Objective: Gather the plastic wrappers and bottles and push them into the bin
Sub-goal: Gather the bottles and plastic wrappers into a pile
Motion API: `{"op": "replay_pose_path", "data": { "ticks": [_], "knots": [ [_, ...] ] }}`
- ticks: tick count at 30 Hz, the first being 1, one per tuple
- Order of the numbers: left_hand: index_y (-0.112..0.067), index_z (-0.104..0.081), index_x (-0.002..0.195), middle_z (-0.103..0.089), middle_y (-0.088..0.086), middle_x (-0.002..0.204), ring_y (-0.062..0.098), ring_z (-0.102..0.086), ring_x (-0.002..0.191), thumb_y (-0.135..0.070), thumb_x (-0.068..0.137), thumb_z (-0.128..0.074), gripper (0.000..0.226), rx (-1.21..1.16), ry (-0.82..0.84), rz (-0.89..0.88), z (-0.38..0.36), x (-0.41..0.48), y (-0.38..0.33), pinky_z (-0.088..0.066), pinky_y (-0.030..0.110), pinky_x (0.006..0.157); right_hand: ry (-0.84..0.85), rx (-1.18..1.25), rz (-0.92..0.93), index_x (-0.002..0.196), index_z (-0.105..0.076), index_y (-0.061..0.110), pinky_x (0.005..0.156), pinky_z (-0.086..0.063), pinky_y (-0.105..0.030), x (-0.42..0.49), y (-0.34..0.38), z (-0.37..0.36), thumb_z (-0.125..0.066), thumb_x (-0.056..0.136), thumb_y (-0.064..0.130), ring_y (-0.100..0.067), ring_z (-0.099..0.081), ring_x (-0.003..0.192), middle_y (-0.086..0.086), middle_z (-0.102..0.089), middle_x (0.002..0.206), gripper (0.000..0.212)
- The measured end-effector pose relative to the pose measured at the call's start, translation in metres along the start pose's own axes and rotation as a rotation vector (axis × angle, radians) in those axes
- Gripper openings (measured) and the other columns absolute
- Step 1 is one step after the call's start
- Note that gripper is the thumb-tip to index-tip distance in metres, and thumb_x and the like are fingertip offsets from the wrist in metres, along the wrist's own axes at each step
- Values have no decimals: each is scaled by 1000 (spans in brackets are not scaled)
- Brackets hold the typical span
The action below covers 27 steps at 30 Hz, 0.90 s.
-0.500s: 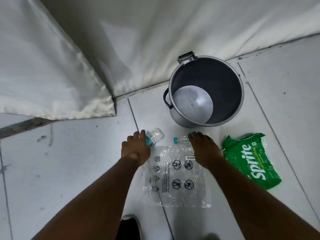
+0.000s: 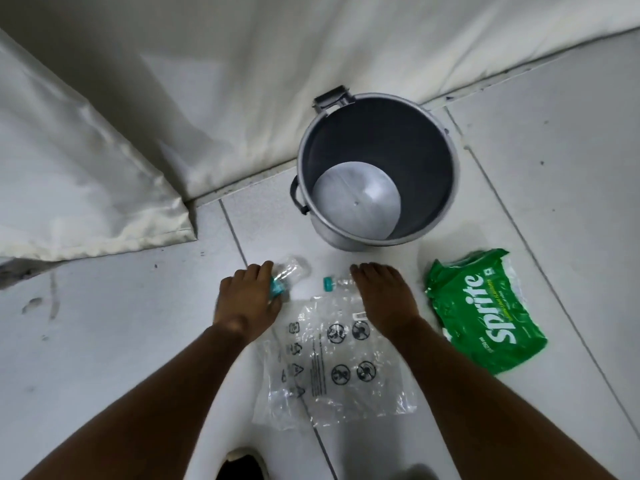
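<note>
A grey bin [image 2: 446, 209] stands open on the tiled floor, with only its pale bottom showing inside. In front of it lie a clear plastic wrapper [image 2: 332, 368] printed with black symbols and a green Sprite wrapper [image 2: 485, 313] to the right. My left hand [image 2: 247, 299] lies over a crushed clear bottle [image 2: 291, 271] with a teal label, fingers curled on it. My right hand [image 2: 382, 296] covers a second clear bottle [image 2: 341, 282] whose teal cap points left; most of that bottle is hidden under the hand.
A white cloth [image 2: 138, 133] hangs down to the floor behind and to the left of the bin. A dark shoe [image 2: 242, 465] shows at the bottom edge. Bare floor tiles [image 2: 104, 341] spread to the left and far right.
Both hands have hardly moved; the left hand's fingers sit slightly further over the crushed bottle. The wrappers and the bin stay where they were.
</note>
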State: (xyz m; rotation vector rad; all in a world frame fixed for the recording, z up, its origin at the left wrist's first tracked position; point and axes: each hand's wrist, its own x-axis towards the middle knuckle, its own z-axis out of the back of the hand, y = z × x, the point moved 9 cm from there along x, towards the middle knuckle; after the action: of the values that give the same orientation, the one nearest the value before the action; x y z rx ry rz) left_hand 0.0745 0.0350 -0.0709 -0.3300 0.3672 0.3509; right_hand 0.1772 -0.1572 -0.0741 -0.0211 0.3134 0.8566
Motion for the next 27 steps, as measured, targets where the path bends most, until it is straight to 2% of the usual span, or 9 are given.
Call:
{"op": "replay_pose_path", "data": {
  "ticks": [3, 5, 9, 12, 15, 18, 22, 27],
  "knots": [
    [-17, -45, 133, -62, 5, 112, 27, -59, 92, -48, 83, -58, 60, 53, -2, -140, 14, -40, -16, -49, 42, 77, 48, 125, -114, 128, -54, 8, 86, -51, -43, -39, -10, 13, -72, 65, 6, -31, -62, 100, -11, -66, 113, 66],
    [-17, -47, 134, -63, 3, 114, 24, -60, 92, -52, 83, -53, 62, 77, 58, -242, 14, -62, -36, -51, 40, 75, 58, 198, -218, 129, -52, 10, 85, -52, -43, -68, -26, 24, -73, 71, 15, -29, -62, 101, -9, -66, 115, 62],
    [-17, -46, 138, -61, 3, 125, 25, -60, 104, -55, 84, -48, 65, 36, 134, -427, 15, -74, -119, -54, 40, 82, 25, 315, -438, 128, -54, 10, 85, -53, -44, -131, -77, 42, -75, 74, 20, -31, -63, 101, -11, -67, 116, 59],
    [-15, -45, 139, -61, 6, 126, 28, -59, 104, -50, 85, -50, 64, -23, 106, -496, 18, -52, -198, -54, 42, 84, -47, 410, -659, 125, -57, 7, 84, -55, -44, -175, -123, 47, -79, 72, 21, -34, -64, 98, -15, -68, 111, 60],
    [-13, -43, 138, -60, 8, 124, 30, -58, 98, -48, 85, -53, 64, -39, 53, -541, 17, -25, -269, -53, 43, 78, -90, 470, -822, 133, -50, 8, 85, -54, -45, -206, -157, 44, -78, 75, 25, -36, -61, 105, -15, -64, 120, 67],
    [-12, -38, 141, -56, 10, 128, 30, -54, 103, -46, 88, -51, 64, -10, 52, -548, 8, 3, -330, -50, 43, 81, -144, 655, -1037, 140, -39, 12, 92, -51, -43, -231, -185, 32, -75, 80, 31, -31, -57, 115, -12, -58, 131, 73],
    [-14, -31, 144, -52, 10, 131, 29, -50, 109, -43, 91, -54, 65, 30, 62, -531, -9, 30, -383, -48, 44, 87, -250, 858, -1246, 136, -38, 14, 91, -46, -35, -247, -213, 16, -76, 78, 33, -29, -59, 112, -10, -61, 125, 72],
    [-15, -32, 143, -52, 11, 131, 31, -50, 110, -43, 90, -56, 64, 47, 104, -475, -40, 47, -415, -48, 44, 86, -324, 1049, -1477, 126, -43, 10, 78, -39, -27, -265, -227, -18, -79, 78, 28, -29, -61, 103, -11, -63, 116, 63]
  ]
}}
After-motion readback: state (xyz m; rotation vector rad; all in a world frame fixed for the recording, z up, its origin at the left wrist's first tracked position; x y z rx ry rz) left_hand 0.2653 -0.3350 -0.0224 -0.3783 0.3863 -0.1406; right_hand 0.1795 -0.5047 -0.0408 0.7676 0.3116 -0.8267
